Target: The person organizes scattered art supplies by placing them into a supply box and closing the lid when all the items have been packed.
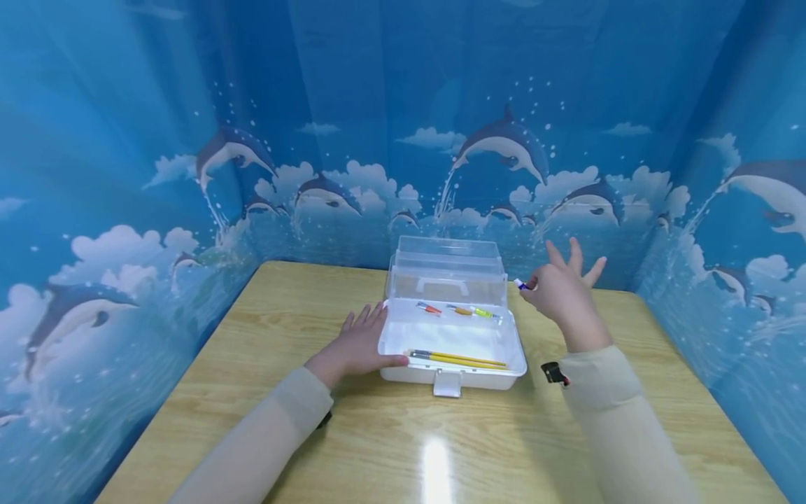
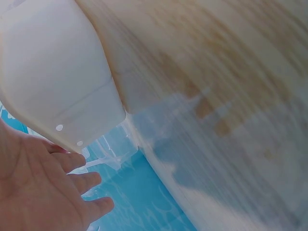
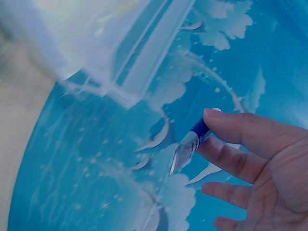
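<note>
A white plastic box [image 1: 412,374] stands on the table with its clear lid [image 1: 448,262] raised at the back. My left hand [image 1: 357,344] lies against the box's left side, fingers spread and thumb at the front corner. Right of the box, above the table, my right hand [image 1: 563,297] pinches a small blue paint tube [image 3: 192,142] between thumb and index finger, other fingers spread. Inside the box, along the back, lie a red-orange paint tube [image 1: 431,309], an ochre one [image 1: 461,310] and a yellow-green one [image 1: 482,312]. Yellow-handled paintbrushes [image 1: 466,360] lie along the front.
The wooden table [image 1: 371,448] extends around the box. A blue dolphin-print curtain [image 1: 352,91] encloses its back and sides. The box's white latch [image 1: 448,383] hangs down at the front.
</note>
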The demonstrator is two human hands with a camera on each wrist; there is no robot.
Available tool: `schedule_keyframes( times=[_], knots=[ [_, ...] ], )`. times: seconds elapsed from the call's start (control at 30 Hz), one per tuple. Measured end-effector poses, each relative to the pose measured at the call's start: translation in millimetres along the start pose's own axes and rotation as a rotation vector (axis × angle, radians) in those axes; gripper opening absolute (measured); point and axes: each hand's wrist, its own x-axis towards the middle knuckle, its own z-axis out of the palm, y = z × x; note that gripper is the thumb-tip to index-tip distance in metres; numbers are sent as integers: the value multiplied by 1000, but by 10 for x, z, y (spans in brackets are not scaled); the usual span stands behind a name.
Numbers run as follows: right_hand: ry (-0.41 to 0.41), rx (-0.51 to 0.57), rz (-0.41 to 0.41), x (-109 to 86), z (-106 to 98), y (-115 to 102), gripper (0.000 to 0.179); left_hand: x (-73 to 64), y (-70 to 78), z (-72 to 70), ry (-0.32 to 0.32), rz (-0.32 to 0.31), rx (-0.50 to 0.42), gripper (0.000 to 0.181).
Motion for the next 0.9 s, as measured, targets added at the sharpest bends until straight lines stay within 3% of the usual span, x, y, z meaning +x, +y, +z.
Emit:
schedule_keyframes(
  times=[0.37, 0.9],
  knots=[
    [15, 6, -72, 118, 35, -516, 13, -9, 4, -8, 3, -1, -2, 126],
    [-31, 104, -131, 252, 222, -937, 16, 22, -25, 12, -2, 1, 10, 124]
  ],
)
